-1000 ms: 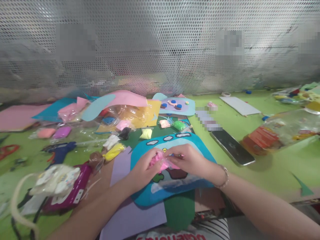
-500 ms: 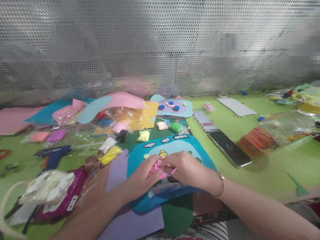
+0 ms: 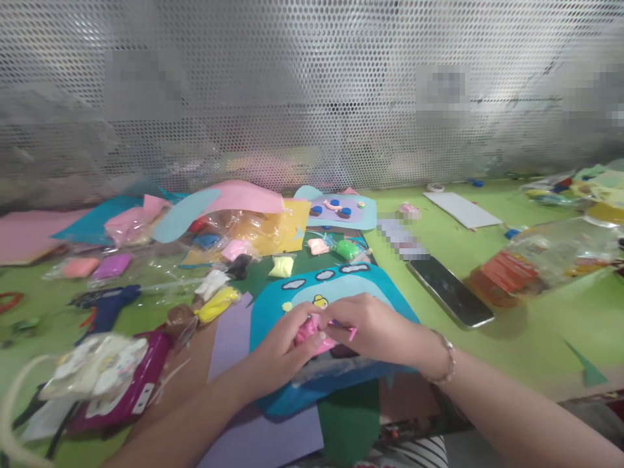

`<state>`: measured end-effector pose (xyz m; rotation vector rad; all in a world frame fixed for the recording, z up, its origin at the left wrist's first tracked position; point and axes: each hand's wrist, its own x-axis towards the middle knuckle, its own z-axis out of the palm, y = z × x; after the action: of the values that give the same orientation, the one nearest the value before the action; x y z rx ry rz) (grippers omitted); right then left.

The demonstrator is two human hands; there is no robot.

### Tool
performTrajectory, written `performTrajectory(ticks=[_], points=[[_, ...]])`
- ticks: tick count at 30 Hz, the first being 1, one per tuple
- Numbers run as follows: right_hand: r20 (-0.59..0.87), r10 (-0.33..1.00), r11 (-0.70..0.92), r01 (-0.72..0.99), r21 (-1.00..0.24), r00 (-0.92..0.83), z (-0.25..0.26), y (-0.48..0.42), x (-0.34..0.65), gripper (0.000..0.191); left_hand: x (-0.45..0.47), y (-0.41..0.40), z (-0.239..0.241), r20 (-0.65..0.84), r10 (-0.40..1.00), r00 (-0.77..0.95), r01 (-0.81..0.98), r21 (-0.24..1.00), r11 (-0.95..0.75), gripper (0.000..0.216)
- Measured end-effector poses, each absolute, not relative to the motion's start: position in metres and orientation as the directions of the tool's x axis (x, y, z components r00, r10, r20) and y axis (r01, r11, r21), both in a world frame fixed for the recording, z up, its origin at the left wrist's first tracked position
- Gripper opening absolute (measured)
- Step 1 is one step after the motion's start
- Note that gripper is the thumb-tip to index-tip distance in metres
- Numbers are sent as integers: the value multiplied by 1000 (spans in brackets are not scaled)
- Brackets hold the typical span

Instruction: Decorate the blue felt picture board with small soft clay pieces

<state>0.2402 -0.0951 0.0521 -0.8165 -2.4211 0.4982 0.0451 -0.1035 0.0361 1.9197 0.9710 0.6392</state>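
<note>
My left hand (image 3: 287,341) is closed round a lump of pink clay in a clear wrapper (image 3: 308,331). My right hand (image 3: 373,325) meets it from the right, fingers pinched on a thin pink stick (image 3: 347,330) and touching the clay. Both hands hover over a blue felt picture board (image 3: 336,286) with white clouds and a small yellow figure. The board lies on purple paper (image 3: 238,416) and dark green felt (image 3: 348,416).
Small bagged clay pieces (image 3: 219,302) in several colours lie left of the board. A blue glue gun (image 3: 104,302), a magenta pouch (image 3: 121,390), a black phone (image 3: 451,289), an orange packet (image 3: 507,270) and coloured paper sheets (image 3: 244,195) cover the green table. Perforated metal screen behind.
The hands have stayed together over the board, kneading the pink clay. The view shifted slightly, and the pink stick now shows below my right fingers.
</note>
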Motion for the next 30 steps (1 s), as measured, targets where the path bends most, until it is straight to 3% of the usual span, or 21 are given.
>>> performTrajectory(ticks=[4, 7, 18, 30], points=[[304, 599, 757, 400, -516, -740, 59, -94, 247, 30, 39, -98, 34, 118, 874, 472, 389, 861, -326, 21], [267, 600, 757, 427, -495, -754, 59, -93, 249, 29, 37, -96, 35, 107, 900, 422, 402, 868, -291, 21], [320, 425, 905, 401, -141, -847, 50, -87, 255, 29, 45, -98, 43, -41, 862, 505, 323, 935, -145, 25], [273, 368, 930, 356, -95, -889, 43, -88, 250, 36, 39, -95, 45, -116, 825, 553, 283, 958, -55, 33]])
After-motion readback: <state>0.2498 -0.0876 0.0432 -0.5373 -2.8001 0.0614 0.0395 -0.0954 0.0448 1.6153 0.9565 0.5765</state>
